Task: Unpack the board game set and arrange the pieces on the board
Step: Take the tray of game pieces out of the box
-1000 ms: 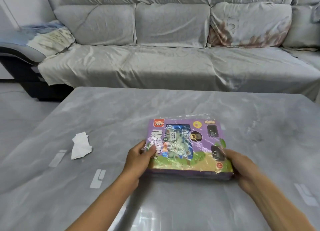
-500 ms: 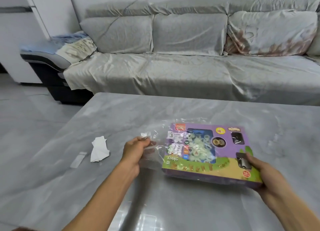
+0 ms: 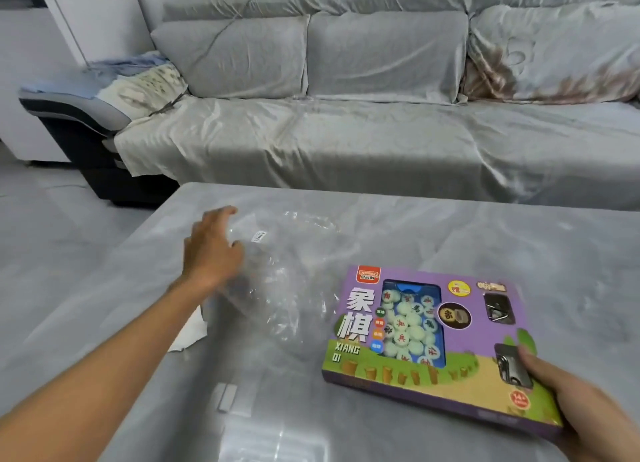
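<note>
so far only the clear plastic wrap [image 3: 277,281] is off; left hand [image 3: 211,250] released, right hand [image 3: 568,402] grasping the sealed xiangqi box [image 3: 429,344], pieces still inside.

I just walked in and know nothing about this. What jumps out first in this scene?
The bright purple game box lying on the grey table catches the eye first, with pale round pieces showing through its window and the right hand gripping its near right corner. To its left, the left hand reaches out open beside a crumpled sheet of clear plastic wrap on the table. Behind stretches a long sofa under a grey cover.
</note>
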Demonstrator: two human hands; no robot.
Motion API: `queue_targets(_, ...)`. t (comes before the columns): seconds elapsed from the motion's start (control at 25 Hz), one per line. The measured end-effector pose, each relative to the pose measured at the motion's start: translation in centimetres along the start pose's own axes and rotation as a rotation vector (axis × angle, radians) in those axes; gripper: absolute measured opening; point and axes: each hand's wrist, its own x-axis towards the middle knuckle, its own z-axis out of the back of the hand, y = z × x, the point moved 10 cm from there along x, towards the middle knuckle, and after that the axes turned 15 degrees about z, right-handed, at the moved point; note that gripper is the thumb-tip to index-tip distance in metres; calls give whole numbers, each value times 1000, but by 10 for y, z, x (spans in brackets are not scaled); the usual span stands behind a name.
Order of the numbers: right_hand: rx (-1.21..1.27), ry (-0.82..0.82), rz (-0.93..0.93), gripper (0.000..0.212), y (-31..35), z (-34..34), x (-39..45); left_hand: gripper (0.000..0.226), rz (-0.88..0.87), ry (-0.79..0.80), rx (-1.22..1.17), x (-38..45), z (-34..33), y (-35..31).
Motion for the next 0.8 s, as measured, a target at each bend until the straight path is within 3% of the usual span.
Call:
queue_targets(0.08,52,28,10,59,0,-4,-4,56,-382,269,201,-57,-35,-33)
queue_targets(0.16,87,15,40,53,6,-3,-5,64,-511,558,395,-102,-62,-26)
queue_targets(0.2,112,0,49,49,9,-3,-7,69,-506,630,444,-111,-67,-16)
queue_targets(0.28,136,-25,49,45,9,-1,-10,65,-526,551,452,-106,-65,-10)
queue_targets(0.4,108,-16,23,37,4,-3,-15,36,-511,338,373,-81,-55,-15)
queue_targets(0.52,94,-20,9,37,5,-7,-16,39,-511,263,454,-69,-54,-31)
queue_targets(0.68,118,-22,40,47,8,-6,-9,63,-582,362,636,-79,-55,-8)
queue_targets(0.8,89,-13,37,48,0,-12,-12,34,-567,312,381,-78,-40,14)
